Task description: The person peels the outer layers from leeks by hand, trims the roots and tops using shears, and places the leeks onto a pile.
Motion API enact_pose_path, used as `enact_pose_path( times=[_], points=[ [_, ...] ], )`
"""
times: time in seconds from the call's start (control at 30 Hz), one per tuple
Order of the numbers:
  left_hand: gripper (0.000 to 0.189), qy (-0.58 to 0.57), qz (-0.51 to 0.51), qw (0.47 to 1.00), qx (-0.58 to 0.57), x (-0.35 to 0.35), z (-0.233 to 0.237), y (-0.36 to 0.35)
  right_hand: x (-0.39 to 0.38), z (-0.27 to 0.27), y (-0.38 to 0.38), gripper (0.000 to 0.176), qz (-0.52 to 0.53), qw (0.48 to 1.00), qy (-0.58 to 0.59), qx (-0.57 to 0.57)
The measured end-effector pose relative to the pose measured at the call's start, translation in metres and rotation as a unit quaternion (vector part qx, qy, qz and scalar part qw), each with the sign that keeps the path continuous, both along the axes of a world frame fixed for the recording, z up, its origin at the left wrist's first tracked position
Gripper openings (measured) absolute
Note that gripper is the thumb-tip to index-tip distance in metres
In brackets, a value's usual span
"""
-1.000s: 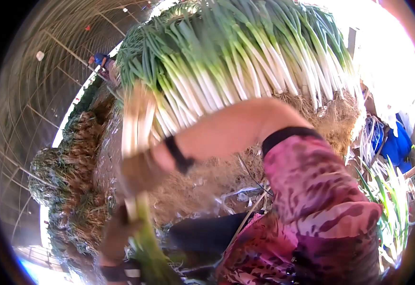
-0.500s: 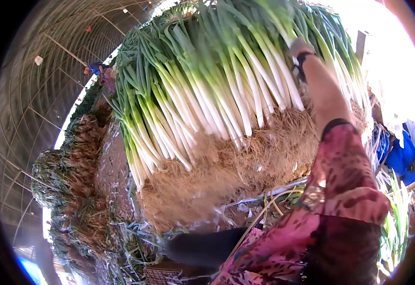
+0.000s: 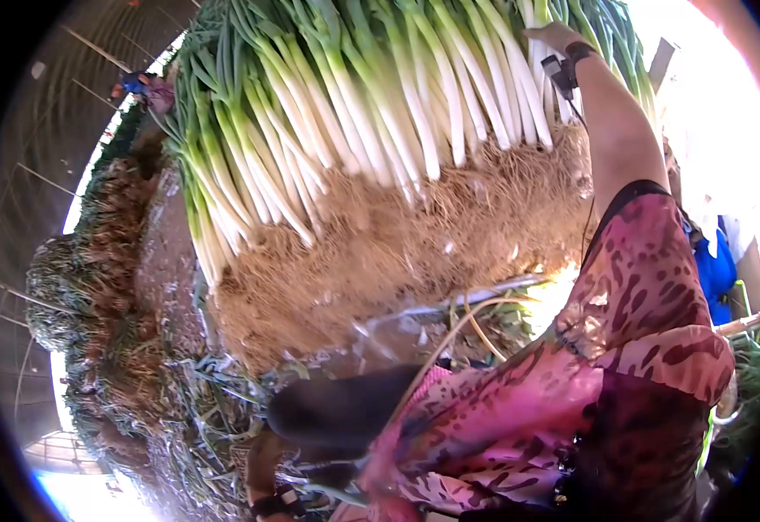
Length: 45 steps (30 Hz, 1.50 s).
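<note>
Long green onions lie side by side in a thick pile, white stalks toward me and green tops away. Their matted brown roots hang along the near side. At the pile's upper right, my right hand is closed round a green onion where white turns to green; a dark band with a small device sits on that wrist. Low on the left, my left hand is down beside my dark-clad knee, near loose green leaves on the ground. Its fingers are mostly hidden.
A long bank of bundled onions runs along the left, beside a muddy strip. Another person is at the far upper left under the arched roof. A blue item stands at the right, and a curved pale hose crosses near my lap.
The view has shifted, so the pile sits higher and farther left. My left hand has come into view at lower left. My right hand remains at the upper right of the pile.
</note>
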<state>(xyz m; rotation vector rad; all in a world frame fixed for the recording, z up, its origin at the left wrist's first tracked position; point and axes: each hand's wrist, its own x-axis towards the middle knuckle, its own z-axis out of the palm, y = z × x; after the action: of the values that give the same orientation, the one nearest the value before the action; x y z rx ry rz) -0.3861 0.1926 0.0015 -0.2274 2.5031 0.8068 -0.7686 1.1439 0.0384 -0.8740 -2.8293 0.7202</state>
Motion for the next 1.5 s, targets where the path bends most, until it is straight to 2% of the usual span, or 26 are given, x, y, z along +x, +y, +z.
enact_pose_path(
  times=[0.03, 0.07, 0.13, 0.2, 0.3, 0.37, 0.47, 0.5, 0.6, 0.7, 0.73, 0.77, 0.87, 0.97, 1.0, 1.07, 1.1, 1.13, 1.17, 1.2, 1.23, 1.3, 1.33, 1.37, 1.43, 1.5],
  points=[
    [0.026, 0.055, -0.259, 0.944, -0.195, 0.016, -0.054, -0.05, 0.003, -0.005, 0.013, 0.086, -0.002, 0.999, 0.016, -0.039],
    [0.024, 0.152, -0.421, 0.843, -0.298, 0.03, -0.104, -0.096, 0.006, -0.011, 0.026, 0.083, -0.005, 0.996, 0.033, -0.077],
    [0.016, 0.089, -0.322, 0.908, -0.252, 0.059, -0.13, -0.069, 0.035, -0.003, 0.017, 0.07, 0.0, 0.997, 0.082, -0.013],
    [0.012, 0.082, -0.264, 0.944, -0.181, 0.09, -0.213, -0.087, 0.052, -0.01, 0.026, 0.058, 0.101, 0.972, 0.142, 0.16],
    [0.012, 0.025, -0.149, 0.976, -0.16, 0.113, -0.273, -0.077, 0.075, -0.038, 0.032, 0.043, 0.152, 0.952, 0.231, 0.133],
    [0.014, -0.019, -0.096, 0.975, -0.197, 0.124, -0.281, -0.069, 0.108, -0.034, -0.035, 0.04, 0.109, 0.965, 0.235, -0.039],
    [0.016, -0.023, -0.084, 0.969, -0.229, 0.137, -0.289, -0.067, 0.156, -0.011, -0.181, 0.051, 0.21, 0.959, 0.151, -0.117],
    [0.017, -0.015, -0.088, 0.967, -0.24, 0.14, -0.292, -0.068, 0.162, -0.006, -0.232, 0.048, 0.139, 0.945, 0.118, -0.272],
    [0.02, 0.02, -0.116, 0.955, -0.273, 0.152, -0.305, -0.076, 0.162, -0.052, -0.336, 0.029, 0.453, 0.881, 0.098, -0.095],
    [0.022, 0.071, -0.153, 0.93, -0.328, 0.173, -0.318, -0.092, 0.192, -0.061, -0.495, 0.026, 0.525, 0.814, 0.086, -0.233],
    [0.023, 0.094, -0.165, 0.916, -0.353, 0.177, -0.322, -0.097, 0.203, -0.066, -0.549, 0.026, 0.602, 0.755, 0.124, -0.23],
    [0.024, 0.118, -0.187, 0.897, -0.382, 0.178, -0.321, -0.098, 0.214, -0.074, -0.602, 0.026, 0.669, 0.687, 0.159, -0.232],
    [0.026, 0.2, -0.27, 0.79, -0.513, 0.193, -0.338, -0.114, 0.278, -0.055, -0.758, 0.029, 0.765, 0.608, 0.099, -0.189],
    [0.029, 0.261, -0.33, 0.541, -0.728, 0.209, -0.379, -0.128, 0.351, -0.043, -0.847, 0.034, 0.8, 0.577, 0.085, -0.139],
    [0.027, 0.257, -0.264, 0.639, -0.675, 0.211, -0.36, -0.117, 0.371, -0.033, -0.867, 0.037, 0.795, 0.582, 0.079, -0.152],
    [0.023, 0.264, -0.007, 0.864, -0.429, 0.217, -0.296, -0.091, 0.407, -0.022, -0.904, 0.04, 0.784, 0.595, 0.063, -0.163],
    [0.021, 0.28, 0.158, 0.906, -0.274, 0.216, -0.254, -0.076, 0.418, -0.02, -0.911, 0.041, 0.783, 0.595, 0.06, -0.171],
    [0.019, 0.298, 0.309, 0.893, -0.133, 0.212, -0.215, -0.064, 0.427, -0.014, -0.923, 0.042, 0.781, 0.596, 0.059, -0.178],
    [0.016, 0.307, 0.443, 0.838, 0.086, 0.205, -0.186, -0.061, 0.431, -0.005, -0.934, 0.057, 0.793, 0.593, -0.01, -0.141],
    [0.016, 0.336, 0.566, 0.7, 0.279, 0.198, -0.157, -0.058, 0.439, -0.009, -0.949, 0.059, 0.795, 0.592, 0.017, -0.134],
    [0.017, 0.334, 0.638, 0.522, 0.457, 0.197, -0.132, -0.056, 0.448, -0.017, -0.967, 0.062, 0.796, 0.589, 0.046, -0.131],
    [0.023, 0.404, 0.62, 0.572, 0.353, 0.209, -0.09, -0.062, 0.478, -0.058, -1.024, 0.072, 0.785, 0.6, 0.125, -0.086],
    [0.024, 0.428, 0.624, 0.597, 0.266, 0.21, -0.093, -0.062, 0.482, -0.055, -1.038, 0.073, 0.779, 0.611, 0.064, -0.122],
    [0.025, 0.411, 0.619, 0.648, 0.166, 0.218, -0.052, -0.054, 0.488, -0.045, -1.051, 0.074, 0.769, 0.621, 0.002, -0.153],
    [0.024, 0.426, 0.628, 0.628, 0.173, 0.234, -0.032, -0.054, 0.501, -0.048, -1.075, 0.079, 0.734, 0.636, -0.095, -0.218],
    [0.025, 0.431, 0.623, 0.646, 0.096, 0.246, -0.029, -0.051, 0.502, -0.072, -1.089, 0.076, 0.735, 0.559, -0.2, -0.328]
  ],
)
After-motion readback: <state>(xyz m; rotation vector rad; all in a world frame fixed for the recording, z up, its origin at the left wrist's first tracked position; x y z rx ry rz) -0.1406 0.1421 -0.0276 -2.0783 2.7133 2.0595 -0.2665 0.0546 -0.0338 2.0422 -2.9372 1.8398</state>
